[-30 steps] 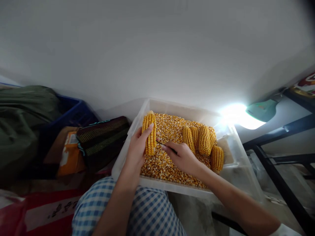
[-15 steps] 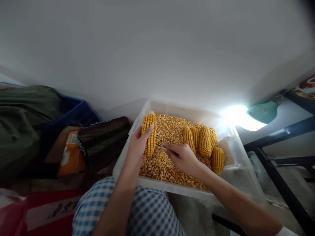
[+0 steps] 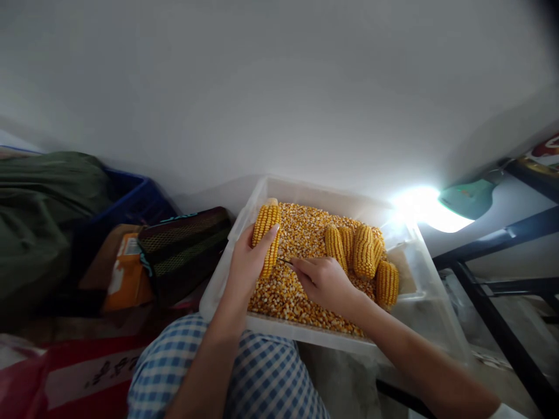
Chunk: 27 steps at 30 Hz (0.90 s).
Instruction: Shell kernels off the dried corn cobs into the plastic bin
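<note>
My left hand (image 3: 246, 259) is wrapped round a yellow ear of corn (image 3: 267, 224), held nearly upright over the left part of a clear plastic bin (image 3: 314, 333). My right hand (image 3: 325, 281) is closed on a thin, dark pointed tool (image 3: 286, 262), most of it hidden in the fingers. Its tip points at the lower part of the ear; whether it touches the kernels I cannot tell. Loose corn kernels (image 3: 305, 227) cover the bin floor below both hands. Several more ears of corn (image 3: 364, 251) lie on the kernels to the right of my right hand.
A lit lamp with a green housing (image 3: 467, 199) shines at the bin's right corner, beside a dark metal frame (image 3: 493, 314). Left of the bin are a black mesh bag (image 3: 187, 250), an orange packet (image 3: 126, 279) and a blue crate (image 3: 140, 195). A pale wall (image 3: 271, 87) rises behind.
The ear and my left hand have shifted slightly to the right, the ear leaning a little more. The tool tip has moved slightly right and down. The other ears lie as before.
</note>
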{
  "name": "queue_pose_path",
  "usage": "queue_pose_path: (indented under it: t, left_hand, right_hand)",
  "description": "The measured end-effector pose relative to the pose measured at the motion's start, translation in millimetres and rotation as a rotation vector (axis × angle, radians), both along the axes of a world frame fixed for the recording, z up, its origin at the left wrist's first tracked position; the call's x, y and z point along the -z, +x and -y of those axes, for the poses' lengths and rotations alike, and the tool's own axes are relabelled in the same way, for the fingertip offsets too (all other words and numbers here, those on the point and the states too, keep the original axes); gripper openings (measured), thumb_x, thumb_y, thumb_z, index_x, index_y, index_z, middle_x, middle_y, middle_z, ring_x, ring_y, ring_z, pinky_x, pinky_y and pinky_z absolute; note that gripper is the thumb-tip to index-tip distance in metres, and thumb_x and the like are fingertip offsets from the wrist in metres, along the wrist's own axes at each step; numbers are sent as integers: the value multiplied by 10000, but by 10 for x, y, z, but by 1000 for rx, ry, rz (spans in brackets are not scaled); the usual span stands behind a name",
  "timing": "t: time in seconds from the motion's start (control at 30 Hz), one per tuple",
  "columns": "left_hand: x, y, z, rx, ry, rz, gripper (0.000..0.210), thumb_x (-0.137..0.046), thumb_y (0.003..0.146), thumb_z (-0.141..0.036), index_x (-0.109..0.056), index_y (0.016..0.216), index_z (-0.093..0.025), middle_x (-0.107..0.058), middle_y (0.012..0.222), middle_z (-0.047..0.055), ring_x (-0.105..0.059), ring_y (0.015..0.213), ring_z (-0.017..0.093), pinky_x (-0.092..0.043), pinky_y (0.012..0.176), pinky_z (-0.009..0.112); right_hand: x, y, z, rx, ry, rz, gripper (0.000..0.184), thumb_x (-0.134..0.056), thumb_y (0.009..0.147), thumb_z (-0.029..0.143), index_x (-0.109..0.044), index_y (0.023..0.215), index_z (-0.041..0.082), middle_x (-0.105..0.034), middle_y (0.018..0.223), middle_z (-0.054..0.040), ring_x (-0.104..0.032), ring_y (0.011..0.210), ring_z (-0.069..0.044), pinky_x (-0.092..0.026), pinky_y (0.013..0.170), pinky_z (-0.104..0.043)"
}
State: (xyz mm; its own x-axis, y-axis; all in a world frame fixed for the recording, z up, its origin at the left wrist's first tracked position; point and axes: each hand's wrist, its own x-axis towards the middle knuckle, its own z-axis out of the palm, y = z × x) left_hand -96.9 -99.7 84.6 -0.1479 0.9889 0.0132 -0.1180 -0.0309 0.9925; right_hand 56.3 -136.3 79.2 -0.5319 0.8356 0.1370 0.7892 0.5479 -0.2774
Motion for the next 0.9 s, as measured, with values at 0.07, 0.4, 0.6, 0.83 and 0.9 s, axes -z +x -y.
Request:
queue_pose_path:
  t: [0.07, 0.4, 0.6, 0.83, 0.9]
  left_hand:
    - [-17, 2, 12, 5, 29, -62, 396, -578, 616, -404, -580, 899, -127, -606, 813, 50, -546, 800, 193, -418, 685, 270]
    - [34, 15, 39, 107, 82, -326, 342, -503, 687, -417, -568, 883, -144, -603, 814, 46, -546, 776, 183, -410, 694, 274]
    - [-16, 0, 42, 151, 72, -370, 322, -529, 669, -393, -570, 872, -146, -605, 812, 50, -542, 786, 195, -407, 695, 286]
    - [14, -27, 74, 218, 123, -295, 226, -641, 535, -332, -605, 704, -186, -599, 667, 26, -547, 713, 208, -403, 644, 265]
    - [29, -20, 85, 192, 115, -275, 253, -671, 488, -322, -608, 696, -193, -603, 678, 31, -546, 736, 221, -402, 643, 262]
  right_hand:
    - [-16, -8, 3, -25, 17, 68, 236, -329, 825, 184, -507, 979, 167, -587, 691, -27, -514, 625, -114, -293, 566, -223]
    - [-20, -29, 19, -76, 21, 190, 187, -321, 832, 179, -471, 943, 160, -561, 674, -20, -487, 603, -106, -256, 548, -234]
    - [-89, 15, -4, -159, -21, 178, 195, -312, 833, 183, -498, 888, 160, -566, 659, -22, -486, 579, -99, -262, 543, -229]
    - [-91, 54, -29, -251, -58, 102, 198, -372, 798, 172, -547, 890, 183, -606, 707, -27, -521, 627, -110, -280, 562, -222]
    - [-83, 57, -41, -264, -63, 98, 193, -387, 789, 170, -557, 876, 196, -611, 722, -21, -525, 642, -111, -281, 568, -219]
